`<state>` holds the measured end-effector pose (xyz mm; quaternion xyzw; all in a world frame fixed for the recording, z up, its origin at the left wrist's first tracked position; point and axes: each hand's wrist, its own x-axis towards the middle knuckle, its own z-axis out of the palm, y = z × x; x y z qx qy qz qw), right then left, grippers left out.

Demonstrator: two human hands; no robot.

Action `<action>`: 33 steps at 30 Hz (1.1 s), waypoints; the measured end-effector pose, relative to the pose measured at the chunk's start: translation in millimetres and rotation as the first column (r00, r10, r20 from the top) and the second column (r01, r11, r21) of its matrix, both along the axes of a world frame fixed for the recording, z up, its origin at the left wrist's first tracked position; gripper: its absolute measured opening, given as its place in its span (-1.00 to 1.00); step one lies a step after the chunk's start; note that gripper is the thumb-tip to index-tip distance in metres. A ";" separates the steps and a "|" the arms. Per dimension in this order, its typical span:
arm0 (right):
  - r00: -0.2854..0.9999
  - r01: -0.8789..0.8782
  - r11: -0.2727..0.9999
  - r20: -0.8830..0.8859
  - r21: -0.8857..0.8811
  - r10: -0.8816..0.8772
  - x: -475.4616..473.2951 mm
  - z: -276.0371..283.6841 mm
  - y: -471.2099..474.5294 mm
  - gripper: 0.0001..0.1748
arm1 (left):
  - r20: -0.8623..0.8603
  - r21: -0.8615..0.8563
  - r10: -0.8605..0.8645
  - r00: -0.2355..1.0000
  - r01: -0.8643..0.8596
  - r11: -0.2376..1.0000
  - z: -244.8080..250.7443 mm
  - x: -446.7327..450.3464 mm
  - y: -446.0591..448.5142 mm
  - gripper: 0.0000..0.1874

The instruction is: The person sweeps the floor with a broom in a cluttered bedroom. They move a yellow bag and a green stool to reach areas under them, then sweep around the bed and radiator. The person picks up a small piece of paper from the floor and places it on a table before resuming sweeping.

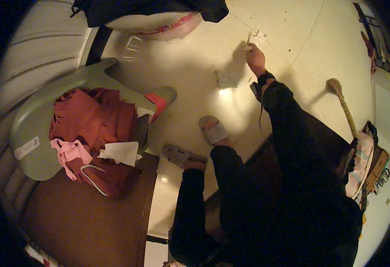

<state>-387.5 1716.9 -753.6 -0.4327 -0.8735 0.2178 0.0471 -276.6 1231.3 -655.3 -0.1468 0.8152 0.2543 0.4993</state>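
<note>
My right hand [255, 60] reaches down to the pale tiled floor, its fingers pinched on a small white scrap [247, 48] that looks like paper. Just beyond the fingertips lies a crumpled white piece of paper [258, 36]. A dark band [266, 78] circles the wrist. Close beside it is a small black device [255, 90] with a thin cable running towards me. A flat pale square sheet [227, 78] rests on the floor to the left of the hand. My left hand is out of view.
At left, a green plastic chair [24, 133] holds a pile of dark red cloth [91, 116], a pink cloth [71, 152] and a white card [125, 152]. A pinkish basin [178, 30] stands far ahead. On the right, a knob-ended stick [345, 110] leans outward. My slippers [218, 131] are below.
</note>
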 end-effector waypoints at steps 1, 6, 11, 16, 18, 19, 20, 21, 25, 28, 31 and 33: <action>0.997 -0.037 0.999 0.074 0.015 0.036 -5.0 -2.6 4.7 -0.74 | 0.001 -0.003 0.004 1.000 -0.004 1.000 -0.2 0.3 0.1 -0.52; 0.956 -0.107 0.994 0.274 -0.006 0.104 -11.5 -16.6 -1.8 -0.72 | 0.016 -0.005 0.012 1.000 -0.012 1.000 -2.6 1.6 -2.6 -0.46; 0.998 0.049 0.913 -0.007 -0.406 -0.056 -0.7 17.1 -17.7 -0.72 | 0.023 -0.004 0.013 1.000 -0.013 1.000 -4.4 2.4 -2.7 -0.40; 0.961 -0.192 0.623 -0.274 -0.758 -0.037 44.9 70.3 -23.4 -0.71 | 0.029 0.006 0.007 1.000 -0.008 1.000 -2.5 -0.8 0.3 -0.34; 0.980 -0.139 0.783 0.030 -0.607 0.198 58.3 74.2 -27.6 -0.75 | 0.024 0.007 -0.011 1.000 0.011 1.000 -2.3 -2.2 -0.2 -0.31; 0.917 -0.241 0.923 0.241 -0.299 0.317 64.3 73.2 -31.9 -0.78 | 0.029 -0.005 -0.058 0.998 0.058 0.998 -3.3 -2.7 -0.1 -0.33; 0.976 -0.156 0.871 0.060 -0.466 0.207 67.1 69.8 -35.5 -0.79 | 0.038 -0.018 -0.102 0.994 0.103 0.995 -4.0 -2.2 0.1 -0.34; 0.999 -0.037 0.759 -0.002 -0.650 0.047 71.6 66.0 -41.4 -0.80 | 0.059 -0.031 -0.148 0.987 0.150 0.988 -3.1 0.3 -0.2 -0.36; 0.995 0.091 0.725 0.034 -0.683 -0.093 81.0 44.3 -80.5 -0.79 | 0.049 -0.041 -0.207 0.977 0.209 0.977 4.8 2.3 0.8 -0.43; 0.998 0.018 0.902 0.069 -0.431 0.012 83.7 17.8 -111.1 -0.69 | 0.037 -0.035 -0.202 0.979 0.203 0.979 10.5 -2.4 -0.2 -0.45; 0.997 -0.026 0.983 0.069 -0.180 0.039 86.2 -8.0 -130.9 -0.69 | 0.019 -0.015 -0.203 0.979 0.203 0.979 8.2 -2.2 -1.3 -0.47; 0.997 -0.062 0.991 0.043 -0.118 0.068 85.2 -11.6 -136.5 -0.71 | -0.011 0.008 -0.176 0.984 0.176 0.984 19.9 1.6 -11.3 -0.48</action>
